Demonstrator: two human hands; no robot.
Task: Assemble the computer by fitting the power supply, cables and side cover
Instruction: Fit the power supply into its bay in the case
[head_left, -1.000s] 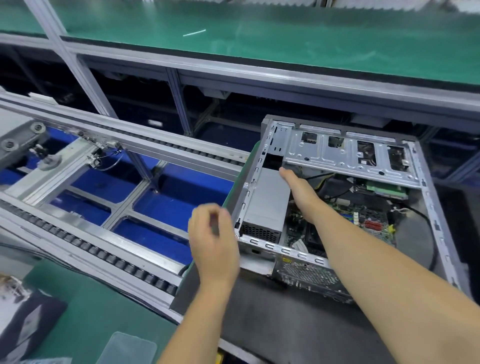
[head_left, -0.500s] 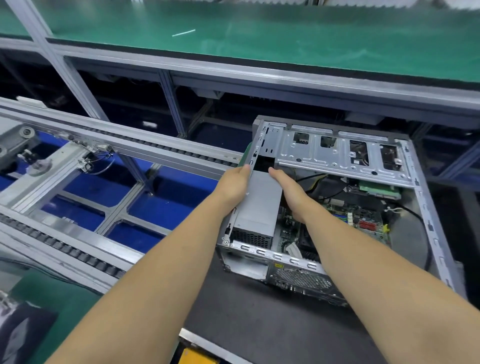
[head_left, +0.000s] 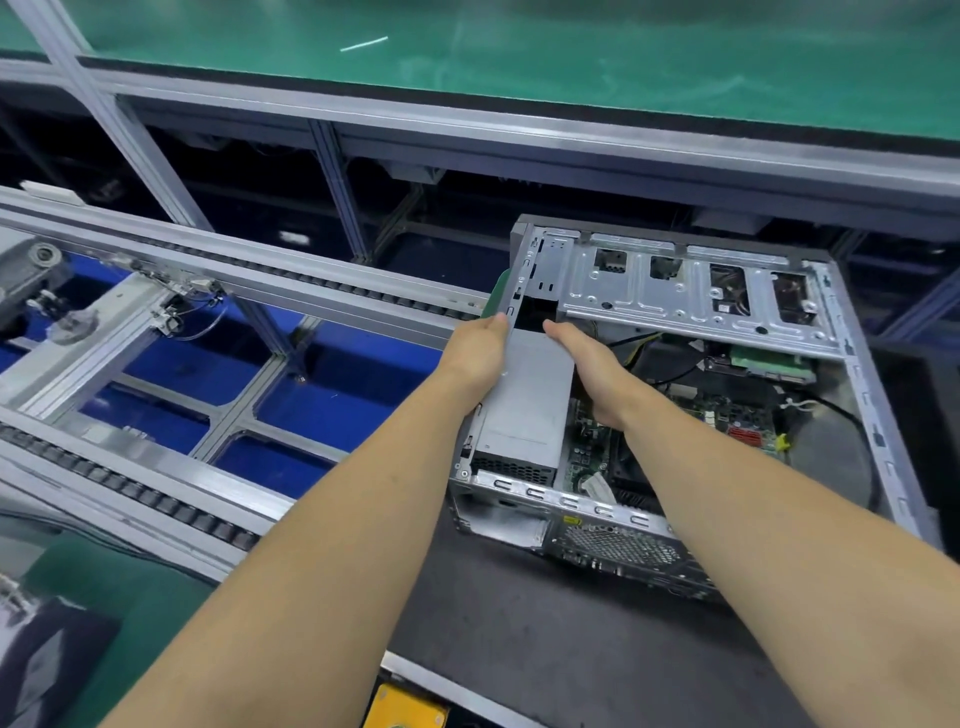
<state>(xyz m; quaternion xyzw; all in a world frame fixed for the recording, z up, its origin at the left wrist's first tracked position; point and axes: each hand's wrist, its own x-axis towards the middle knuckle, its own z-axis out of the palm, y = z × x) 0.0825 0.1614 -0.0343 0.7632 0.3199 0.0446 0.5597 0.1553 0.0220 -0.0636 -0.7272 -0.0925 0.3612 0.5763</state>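
Observation:
An open computer case (head_left: 863, 395) lies on its side on a dark pallet (head_left: 519, 623), with no side cover on it. The grey power supply (head_left: 530, 405) sits in the case's left bay, its vented end toward me. My left hand (head_left: 475, 356) grips the case's left wall right beside the power supply; its fingertips are hidden. My right hand (head_left: 589, 366) is inside the case, its straight fingers pressed along the power supply's right side. Black and yellow cables (head_left: 670, 364) run under the metal drive cage (head_left: 675, 299), above the motherboard (head_left: 727, 410).
A roller conveyor frame (head_left: 156, 488) with blue panels beneath runs to the left. A green-topped bench (head_left: 571, 62) spans the back. A green board edge (head_left: 496, 293) shows behind the case's left wall. A yellow part (head_left: 400, 706) sits at the bottom edge.
My left hand reached forward from mid-air to the case's left wall. My right hand stayed against the power supply. The view has shifted slightly.

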